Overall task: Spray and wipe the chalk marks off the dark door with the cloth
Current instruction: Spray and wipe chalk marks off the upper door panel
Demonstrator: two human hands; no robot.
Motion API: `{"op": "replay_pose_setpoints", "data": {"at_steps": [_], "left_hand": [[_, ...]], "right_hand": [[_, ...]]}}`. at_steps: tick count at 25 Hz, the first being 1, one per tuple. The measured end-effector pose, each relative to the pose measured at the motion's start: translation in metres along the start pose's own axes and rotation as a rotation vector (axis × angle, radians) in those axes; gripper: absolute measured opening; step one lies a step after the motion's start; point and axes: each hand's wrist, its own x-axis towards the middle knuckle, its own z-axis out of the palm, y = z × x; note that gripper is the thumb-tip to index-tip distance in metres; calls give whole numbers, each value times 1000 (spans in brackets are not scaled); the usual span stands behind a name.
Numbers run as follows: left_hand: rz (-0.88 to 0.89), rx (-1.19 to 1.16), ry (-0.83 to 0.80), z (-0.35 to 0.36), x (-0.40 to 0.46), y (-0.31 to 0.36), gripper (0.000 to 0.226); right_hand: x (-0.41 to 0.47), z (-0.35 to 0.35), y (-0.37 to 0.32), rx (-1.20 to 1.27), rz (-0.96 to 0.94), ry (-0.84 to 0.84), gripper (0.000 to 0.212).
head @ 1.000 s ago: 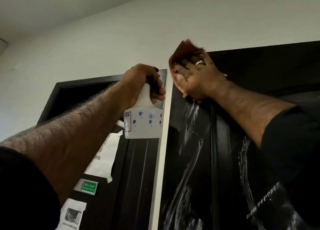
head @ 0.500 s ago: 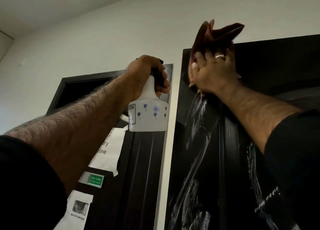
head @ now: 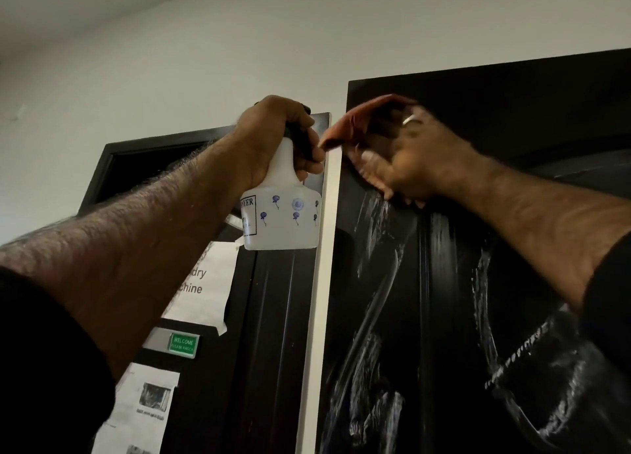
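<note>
**Cloth at the top corner of a smeared dark door**

White wall (head: 205,61) fills the upper part of the view, with two dark doors below it, seen from low down. On the right, the dark door (head: 512,112) carries white chalk marks (head: 379,300) smeared in long streaks down its panels, with more smears toward the lower right.

Near this door's top left corner, the right hand (head: 413,160) presses a reddish-brown cloth (head: 355,122) against the surface. The hand and cloth are motion-blurred; the fingers look spread flat over the cloth rather than curled round it, and a ring (head: 411,119) shows on one finger. A corner of the cloth sticks out leftward past the door's edge.

Just left of it, the left hand (head: 273,139) grips the neck and trigger head of a white spray bottle (head: 283,218) printed with small blue flowers, holding it upright in front of a pale strip of frame (head: 322,283).

Behind the left forearm, the other door bears taped paper notices (head: 201,293) and a small green welcome sign (head: 183,345).
</note>
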Motion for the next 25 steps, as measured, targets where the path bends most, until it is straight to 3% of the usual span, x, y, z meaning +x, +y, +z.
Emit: {"op": "replay_pose_setpoints", "data": {"at_steps": [2,3,7,8,10,11,14,15,16,18,19,22,23,24,25], "left_hand": [[-7,-26,-12,2,-2,0,21],[-7,-37,-16,4,-2,-1,21],[16,1,-21,9,-3,-5,21],[13,6,-17,9,-3,-5,22],[5,-4,-11,6,-5,-4,23],[5,-13,-4,4,-5,-3,23],[11,-6,20,2,-4,0,22],[12,-1,24,1,-5,-1,21],[10,2,25,0,-5,-2,21],[2,10,19,-2,-6,-6,22],[2,13,15,-2,-7,-8,22],[16,22,23,1,-8,-10,21],[19,22,27,2,-9,-10,20],[20,19,24,4,-9,-10,20],[18,13,12,6,-9,-9,20]], "right_hand": [[0,-4,3,39,387,30,74],[-3,-1,-7,28,447,63,70],[-29,-3,-8,11,-97,-23,62],[-25,-6,11,-2,-26,3,62],[-21,-11,17,34,367,-11,65],[-21,-8,7,31,426,-4,67],[-37,8,-29,0,-99,-19,66],[-36,5,-24,-8,-188,-19,65],[-28,-2,-14,8,-104,4,65],[-19,-6,-19,54,286,-19,65],[-22,-2,-33,53,345,-14,67],[-49,10,-64,15,-125,-43,67],[-54,8,-54,20,-182,-53,66],[-52,5,-37,-9,-103,-25,66],[-46,2,-23,-6,98,17,66]]}}
